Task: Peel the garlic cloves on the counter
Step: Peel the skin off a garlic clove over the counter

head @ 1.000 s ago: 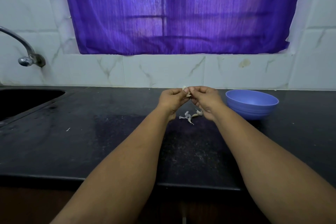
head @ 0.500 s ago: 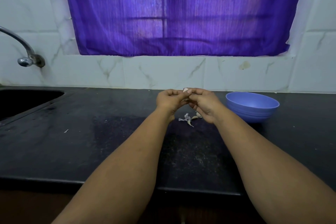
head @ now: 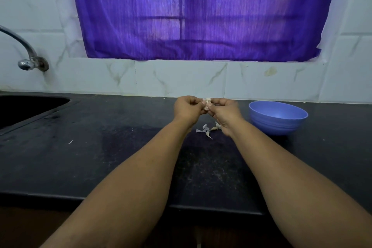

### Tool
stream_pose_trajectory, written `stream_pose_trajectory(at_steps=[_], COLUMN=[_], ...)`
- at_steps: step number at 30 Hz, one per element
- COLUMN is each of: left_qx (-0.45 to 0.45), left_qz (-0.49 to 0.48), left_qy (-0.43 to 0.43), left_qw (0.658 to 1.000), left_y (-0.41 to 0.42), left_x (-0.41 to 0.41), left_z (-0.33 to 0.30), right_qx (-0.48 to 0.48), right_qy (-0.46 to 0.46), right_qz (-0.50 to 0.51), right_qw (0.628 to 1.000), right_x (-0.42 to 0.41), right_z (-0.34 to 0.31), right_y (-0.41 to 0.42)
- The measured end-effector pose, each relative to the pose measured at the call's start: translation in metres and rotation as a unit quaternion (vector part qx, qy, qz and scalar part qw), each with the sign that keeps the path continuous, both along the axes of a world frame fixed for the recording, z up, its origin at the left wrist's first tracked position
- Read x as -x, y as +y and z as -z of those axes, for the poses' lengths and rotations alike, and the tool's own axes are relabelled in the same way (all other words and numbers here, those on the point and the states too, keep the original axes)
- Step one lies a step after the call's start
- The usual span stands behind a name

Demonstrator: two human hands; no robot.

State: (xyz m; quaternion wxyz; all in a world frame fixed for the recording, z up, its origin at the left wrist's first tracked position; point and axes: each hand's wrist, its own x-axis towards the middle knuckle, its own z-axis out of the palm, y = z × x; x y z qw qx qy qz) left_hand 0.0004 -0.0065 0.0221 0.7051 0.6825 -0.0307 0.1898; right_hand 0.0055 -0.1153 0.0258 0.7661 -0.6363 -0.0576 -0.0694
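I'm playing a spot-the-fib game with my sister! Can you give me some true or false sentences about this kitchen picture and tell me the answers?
1. Both hands pinch one garlic clove above the counter. True: the left hand and right hand meet on it.
2. The bowl is red. False: it is blue.
3. The bowl stands to the right of the hands. True.
4. The bits of garlic skin lie inside the bowl. False: they lie on the counter, under the hands.
5. The curtain is purple. True.
6. The tap is on the right side. False: it is on the left, over the sink.
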Motion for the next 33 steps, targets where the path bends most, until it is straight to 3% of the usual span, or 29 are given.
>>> stream_pose_trajectory(at_steps=[7,11,15,19,24,26,28,29,33], left_qx=[0.019,0.081,-0.106,-0.34,-0.451,-0.397,-0.208,-0.112,0.05], left_qz=[-0.009,0.004,-0.031,-0.079,-0.1,-0.113,-0.063,-0.02,0.085], left_qy=[0.025,0.109,0.119,0.108,0.142,0.107,0.064,0.051,0.03], left_qw=[0.999,0.991,0.987,0.931,0.876,0.904,0.974,0.992,0.995], left_y=[-0.003,-0.002,0.009,0.02,0.021,0.016,0.01,0.008,0.004], left_x=[0.002,0.006,0.002,0.002,0.0,0.0,0.0,0.001,0.003], left_z=[0.002,-0.009,-0.004,0.002,0.007,0.005,0.003,0.002,0.002], right_qx=[0.017,-0.013,-0.029,-0.005,0.02,0.013,0.005,-0.001,-0.054], right_qy=[0.014,0.04,0.039,0.023,0.006,0.003,0.002,0.003,0.017], right_qz=[-0.005,-0.028,-0.027,-0.028,-0.04,-0.043,-0.052,-0.058,-0.085], right_qw=[1.0,0.999,0.998,0.999,0.999,0.999,0.999,0.998,0.995], right_x=[0.0,0.001,0.0,-0.001,-0.001,-0.001,-0.001,0.0,0.004], right_z=[0.0,-0.004,-0.006,-0.004,-0.001,-0.001,-0.001,-0.002,-0.006], right_y=[-0.001,-0.008,-0.011,-0.011,-0.011,-0.011,-0.011,-0.011,-0.013])
